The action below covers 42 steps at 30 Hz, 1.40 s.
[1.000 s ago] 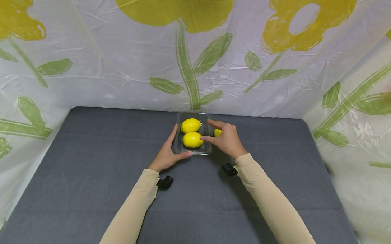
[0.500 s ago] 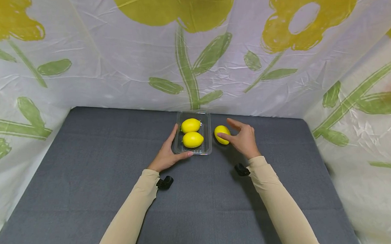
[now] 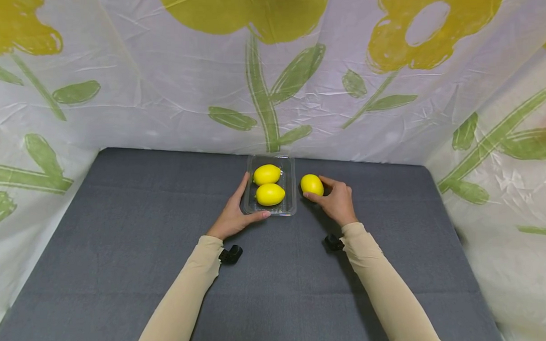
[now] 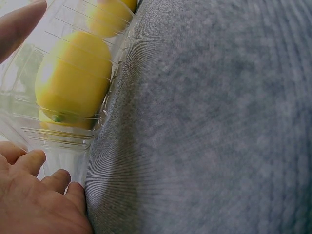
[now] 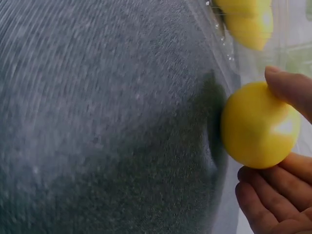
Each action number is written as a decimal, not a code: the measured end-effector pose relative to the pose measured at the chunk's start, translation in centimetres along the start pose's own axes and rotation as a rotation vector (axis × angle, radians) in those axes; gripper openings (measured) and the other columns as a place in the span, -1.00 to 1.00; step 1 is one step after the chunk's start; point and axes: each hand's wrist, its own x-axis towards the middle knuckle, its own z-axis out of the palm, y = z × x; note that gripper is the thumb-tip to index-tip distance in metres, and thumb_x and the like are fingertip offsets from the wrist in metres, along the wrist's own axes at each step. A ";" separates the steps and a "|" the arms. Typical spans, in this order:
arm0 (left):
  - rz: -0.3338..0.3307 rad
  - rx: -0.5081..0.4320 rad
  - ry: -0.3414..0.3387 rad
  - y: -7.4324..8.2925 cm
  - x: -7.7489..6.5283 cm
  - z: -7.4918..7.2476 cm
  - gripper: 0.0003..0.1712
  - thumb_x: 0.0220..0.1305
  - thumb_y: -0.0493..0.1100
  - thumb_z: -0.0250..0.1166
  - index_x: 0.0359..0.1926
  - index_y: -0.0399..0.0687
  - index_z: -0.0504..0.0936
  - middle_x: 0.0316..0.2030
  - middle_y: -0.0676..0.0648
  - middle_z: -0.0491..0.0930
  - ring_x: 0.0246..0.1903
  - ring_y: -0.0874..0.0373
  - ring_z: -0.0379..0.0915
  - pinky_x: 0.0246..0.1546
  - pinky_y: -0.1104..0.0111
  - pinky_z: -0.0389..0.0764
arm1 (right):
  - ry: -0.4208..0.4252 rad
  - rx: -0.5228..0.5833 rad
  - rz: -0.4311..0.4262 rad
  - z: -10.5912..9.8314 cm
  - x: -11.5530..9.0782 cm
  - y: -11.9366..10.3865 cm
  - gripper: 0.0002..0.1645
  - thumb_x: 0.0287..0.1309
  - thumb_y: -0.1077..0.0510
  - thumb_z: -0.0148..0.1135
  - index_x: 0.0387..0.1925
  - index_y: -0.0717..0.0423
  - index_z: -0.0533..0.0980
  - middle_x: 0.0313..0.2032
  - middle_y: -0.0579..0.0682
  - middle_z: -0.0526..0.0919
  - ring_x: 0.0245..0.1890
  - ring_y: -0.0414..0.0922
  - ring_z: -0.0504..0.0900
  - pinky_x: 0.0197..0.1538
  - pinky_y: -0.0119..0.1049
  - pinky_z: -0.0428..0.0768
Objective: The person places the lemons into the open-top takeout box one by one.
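A clear plastic container stands at the far side of the table with two yellow lemons in it, one behind the other. My left hand holds its near left corner, fingers along the left wall and thumb on the front rim. In the left wrist view, bent fingers touch the container wall. Just right of the container, my right hand grips a third lemon between thumb and fingers. The right wrist view shows this lemon close over the cloth, thumb on one side, fingertips on the other.
Dark grey cloth covers the table. Behind it and at both sides hangs a pale curtain with yellow flowers and green leaves. A black wrist camera sits on the left sleeve, another on the right.
My right hand has left the near lemon in the container, moved right, and taken hold of the lemon beside it. My left hand has stayed at the container.
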 end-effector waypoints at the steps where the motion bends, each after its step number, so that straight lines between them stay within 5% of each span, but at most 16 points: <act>1: 0.001 -0.001 -0.001 0.0 0.0 0.0 0.40 0.11 0.13 0.56 0.63 0.35 -0.33 0.61 0.13 -0.30 0.57 0.05 -0.36 0.49 -0.12 -0.11 | 0.007 0.000 0.000 0.0 0.0 0.0 -0.15 0.03 -0.08 0.60 0.29 0.23 0.53 0.14 0.18 0.66 0.19 0.15 0.56 0.25 0.05 0.48; 5: 0.002 -0.001 -0.003 0.0 0.0 0.0 0.40 0.12 0.14 0.55 0.64 0.34 -0.33 0.61 0.13 -0.31 0.57 0.05 -0.36 0.49 -0.13 -0.10 | 0.026 0.020 -0.022 -0.1 0.0 -0.3 -0.19 0.05 -0.03 0.59 0.28 0.24 0.54 0.11 0.20 0.67 0.16 0.15 0.59 0.33 0.09 0.31; 12: 0.005 -0.003 -0.001 -0.1 0.2 -0.1 0.39 0.11 0.17 0.55 0.64 0.32 -0.32 0.61 0.11 -0.31 0.57 0.03 -0.35 0.49 -0.14 -0.10 | 0.064 0.099 -0.091 -0.8 0.2 -2.1 -0.19 0.05 -0.01 0.60 0.28 0.25 0.54 0.11 0.19 0.68 0.14 0.09 0.64 0.30 0.08 0.43; 23: 0.009 -0.008 -0.002 0.0 0.1 -0.2 0.39 0.13 0.14 0.55 0.64 0.29 -0.33 0.61 0.10 -0.30 0.57 0.03 -0.35 0.50 -0.12 -0.10 | -0.007 0.140 -0.150 0.4 0.4 -5.4 -0.17 0.04 0.00 0.60 0.29 0.27 0.52 0.15 0.19 0.65 0.17 0.08 0.62 0.25 0.02 0.53; 34: 0.007 -0.021 -0.013 0.3 -0.1 -0.1 0.36 0.17 0.11 0.53 0.64 0.27 -0.33 0.61 0.07 -0.30 0.57 -0.03 -0.34 0.48 -0.18 -0.09 | -0.082 0.014 -0.160 2.6 0.8 -6.7 -0.19 0.12 -0.05 0.55 0.31 0.26 0.50 0.20 0.21 0.60 0.24 0.13 0.53 0.30 0.02 0.46; 42: 0.022 -0.038 -0.011 0.3 0.0 0.0 0.34 0.18 0.02 0.52 0.64 0.26 -0.32 0.61 0.03 -0.29 0.57 -0.04 -0.33 0.48 -0.19 -0.12 | -0.072 -0.069 -0.255 3.0 0.7 -7.3 -0.21 0.10 0.00 0.56 0.26 0.34 0.52 0.19 0.28 0.59 0.22 0.20 0.55 0.25 0.05 0.52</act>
